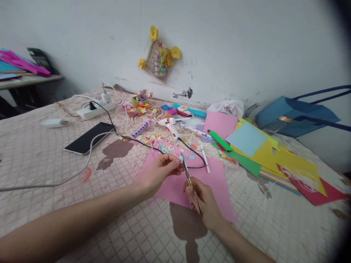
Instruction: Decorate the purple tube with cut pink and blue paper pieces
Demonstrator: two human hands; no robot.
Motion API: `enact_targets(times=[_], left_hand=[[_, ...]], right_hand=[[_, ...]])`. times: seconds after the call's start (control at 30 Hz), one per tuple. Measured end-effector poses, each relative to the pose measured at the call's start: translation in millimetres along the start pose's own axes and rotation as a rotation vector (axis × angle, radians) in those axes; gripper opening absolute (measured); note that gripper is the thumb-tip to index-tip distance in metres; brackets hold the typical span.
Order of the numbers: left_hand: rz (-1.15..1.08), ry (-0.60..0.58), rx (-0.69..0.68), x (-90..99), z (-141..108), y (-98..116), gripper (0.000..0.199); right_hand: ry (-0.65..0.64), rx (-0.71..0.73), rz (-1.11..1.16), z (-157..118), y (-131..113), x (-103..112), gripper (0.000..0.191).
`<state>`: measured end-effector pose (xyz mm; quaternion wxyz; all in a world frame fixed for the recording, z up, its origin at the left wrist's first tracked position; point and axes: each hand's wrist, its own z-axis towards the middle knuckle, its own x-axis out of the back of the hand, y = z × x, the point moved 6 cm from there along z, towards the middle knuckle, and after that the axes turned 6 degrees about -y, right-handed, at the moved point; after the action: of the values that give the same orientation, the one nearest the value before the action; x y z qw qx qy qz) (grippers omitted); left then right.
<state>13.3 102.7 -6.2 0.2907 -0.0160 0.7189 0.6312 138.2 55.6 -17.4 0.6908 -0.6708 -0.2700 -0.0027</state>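
Note:
My left hand [167, 167] pinches a small light blue paper piece [181, 159] between thumb and finger. Fingers of my right hand [201, 199] are wrapped round a pair of scissors [188, 178], whose blades point away from me and reach up beside the blue piece. Both hands are above a pink paper sheet [216, 182] lying on the table. Small blue and yellow scraps [166, 148] are scattered just beyond my hands. A white marker [205, 159] lies on the pink sheet, right of the scissors.
Behind my hands lies a white glue gun [171, 128] with a black cable. To the left are a dark phone [89, 138], a power strip [97, 109] and a grey cable [79, 173]. Coloured paper [252, 146], a green marker [219, 140] and a blue bag [296, 116] are at right.

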Motion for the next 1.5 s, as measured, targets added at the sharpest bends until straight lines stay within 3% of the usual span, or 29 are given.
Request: enact_targets(times=[0.93, 1.5], left_hand=[[0.015, -0.019, 0.01, 1.7, 2.3, 1.9, 0.017], [0.153, -0.15, 0.003, 3.9, 11.1, 17.6, 0.021]], right_hand=[[0.005, -0.01, 0.02, -2.1, 2.0, -1.0, 0.038], [0.005, -0.029, 0.094, -2.6, 5.7, 0.7, 0.035]])
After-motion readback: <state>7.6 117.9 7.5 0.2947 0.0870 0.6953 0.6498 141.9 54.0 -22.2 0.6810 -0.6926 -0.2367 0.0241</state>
